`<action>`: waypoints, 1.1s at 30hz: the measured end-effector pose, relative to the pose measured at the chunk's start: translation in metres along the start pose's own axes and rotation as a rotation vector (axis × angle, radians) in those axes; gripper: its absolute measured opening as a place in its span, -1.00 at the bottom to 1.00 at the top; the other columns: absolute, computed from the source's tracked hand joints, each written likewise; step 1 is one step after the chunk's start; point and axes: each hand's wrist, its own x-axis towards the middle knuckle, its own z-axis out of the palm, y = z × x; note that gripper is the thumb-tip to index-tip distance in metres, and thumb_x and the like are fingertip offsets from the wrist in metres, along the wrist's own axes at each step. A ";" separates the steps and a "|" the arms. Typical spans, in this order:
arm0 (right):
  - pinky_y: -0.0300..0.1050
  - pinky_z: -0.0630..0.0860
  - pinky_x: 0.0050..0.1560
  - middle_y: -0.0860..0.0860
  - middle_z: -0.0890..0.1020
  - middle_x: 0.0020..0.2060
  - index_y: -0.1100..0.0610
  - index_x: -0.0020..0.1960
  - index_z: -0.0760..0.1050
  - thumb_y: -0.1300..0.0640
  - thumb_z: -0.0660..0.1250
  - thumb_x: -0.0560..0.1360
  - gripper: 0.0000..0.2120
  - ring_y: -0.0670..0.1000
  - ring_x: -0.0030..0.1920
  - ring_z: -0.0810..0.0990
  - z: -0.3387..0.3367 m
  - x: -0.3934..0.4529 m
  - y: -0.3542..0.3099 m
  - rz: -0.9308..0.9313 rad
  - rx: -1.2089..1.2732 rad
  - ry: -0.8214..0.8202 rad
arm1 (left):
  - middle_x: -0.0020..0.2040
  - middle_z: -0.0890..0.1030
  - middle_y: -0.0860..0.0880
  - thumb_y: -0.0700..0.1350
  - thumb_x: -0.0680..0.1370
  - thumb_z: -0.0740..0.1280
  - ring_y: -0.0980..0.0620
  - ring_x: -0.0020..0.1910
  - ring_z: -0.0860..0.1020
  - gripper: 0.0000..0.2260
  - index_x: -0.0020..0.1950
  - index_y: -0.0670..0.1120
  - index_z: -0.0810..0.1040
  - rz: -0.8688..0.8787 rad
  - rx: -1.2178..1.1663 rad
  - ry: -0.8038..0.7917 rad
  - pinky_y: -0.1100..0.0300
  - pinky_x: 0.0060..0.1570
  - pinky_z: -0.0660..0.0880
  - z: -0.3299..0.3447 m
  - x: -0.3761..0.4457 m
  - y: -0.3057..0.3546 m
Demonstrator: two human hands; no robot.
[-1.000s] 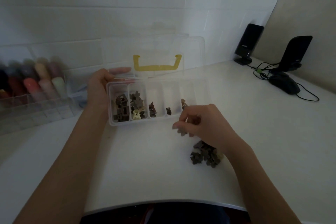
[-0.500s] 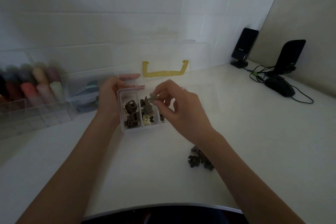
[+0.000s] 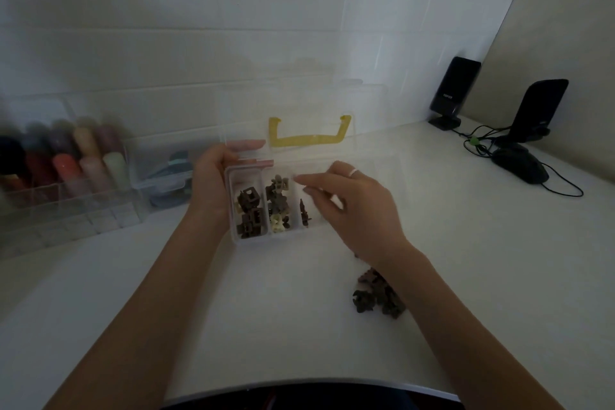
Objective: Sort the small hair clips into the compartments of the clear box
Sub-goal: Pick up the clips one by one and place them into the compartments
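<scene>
The clear box stands open on the white table, its lid with a yellow handle leaning back. My left hand grips the box's left end. Dark square clips fill the first compartment; flower-shaped clips lie in the second, one cream-coloured. A dark clip sits in the third. My right hand hovers over the third and further compartments with loosely extended fingers holding nothing, hiding those compartments. A pile of loose clips lies on the table near my right wrist.
A clear organiser with coloured rolls stands at the left against the tiled wall. Beside it is a clear tub. Two black speakers and a black mouse with cables occupy the far right corner.
My right hand carried a clip from near the pile to the second compartment, let it go there, and has drawn back to the right with nothing in it. My left hand kept hold of the box.
</scene>
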 end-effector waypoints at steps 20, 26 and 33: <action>-0.21 0.17 0.16 -0.31 0.57 0.06 -0.17 0.10 0.55 -0.20 0.13 0.38 -0.62 -0.20 0.17 0.42 -0.032 -0.070 0.034 0.339 -0.122 -0.379 | -0.28 0.68 -0.06 -0.22 0.32 0.18 -0.02 -0.29 0.62 -0.75 -0.26 -0.13 0.66 0.005 -0.019 0.023 0.04 0.00 0.52 -0.001 0.001 -0.001; 0.03 0.39 0.21 -0.33 0.60 -0.12 -0.15 -0.02 0.58 -0.12 0.22 0.39 -0.77 -0.20 0.02 0.52 -0.026 -0.069 0.030 0.316 0.014 -0.329 | -0.36 0.67 -0.04 -0.13 0.19 0.18 0.03 -0.38 0.62 -0.74 -0.41 -0.09 0.68 -0.003 -0.029 0.001 0.11 -0.11 0.52 0.004 -0.007 0.004; -0.15 0.50 0.05 -0.26 0.64 -0.17 -0.10 0.01 0.60 -0.12 0.24 0.42 -0.75 -0.25 -0.08 0.54 -0.028 -0.069 0.021 0.235 0.060 -0.204 | -0.29 0.69 -0.03 -0.14 0.19 0.17 0.02 -0.35 0.64 -0.72 -0.30 -0.13 0.65 0.023 -0.016 -0.020 0.08 -0.07 0.52 0.002 -0.005 0.003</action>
